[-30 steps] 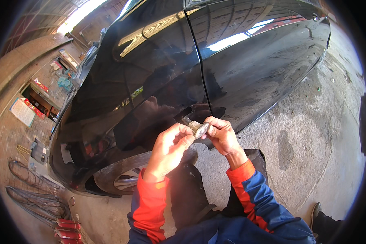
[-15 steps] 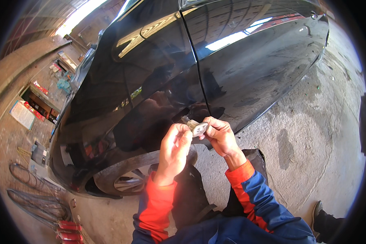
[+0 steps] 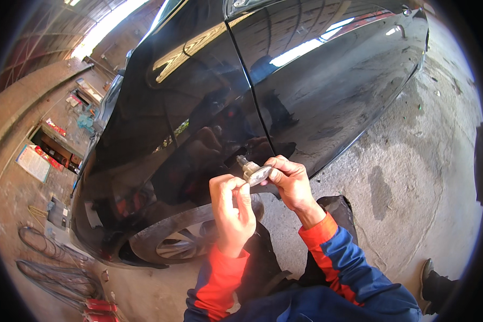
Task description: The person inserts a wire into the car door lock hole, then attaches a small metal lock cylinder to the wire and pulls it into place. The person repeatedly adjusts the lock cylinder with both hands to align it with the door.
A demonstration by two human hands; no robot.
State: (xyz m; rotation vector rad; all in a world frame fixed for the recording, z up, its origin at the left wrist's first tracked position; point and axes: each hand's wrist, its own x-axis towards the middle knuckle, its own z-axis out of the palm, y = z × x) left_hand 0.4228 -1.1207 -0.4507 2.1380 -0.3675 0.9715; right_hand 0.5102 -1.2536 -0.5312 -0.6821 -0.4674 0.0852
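The right hand (image 3: pixel 291 182) pinched a small clear plastic side-marker lamp with a pale socket end (image 3: pixel 254 172) between thumb and fingers, holding it up just in front of the glossy black car body (image 3: pixel 198 107). The lamp sat at the right hand's fingertips, between the two hands and slightly above the left one. The left hand (image 3: pixel 232 209) was curled just below and left of the lamp, its fingers bent inward and its thumb and forefinger pressed together near the lamp's lower edge; whether they touched the lamp or gripped something tiny could not be told. Above the hands ran the dark seam between fender and door (image 3: pixel 252 102). Below the left hand stood the front wheel with its silver spoked rim (image 3: pixel 180 244). To the right of the right hand lay stained grey concrete floor (image 3: pixel 413 188).
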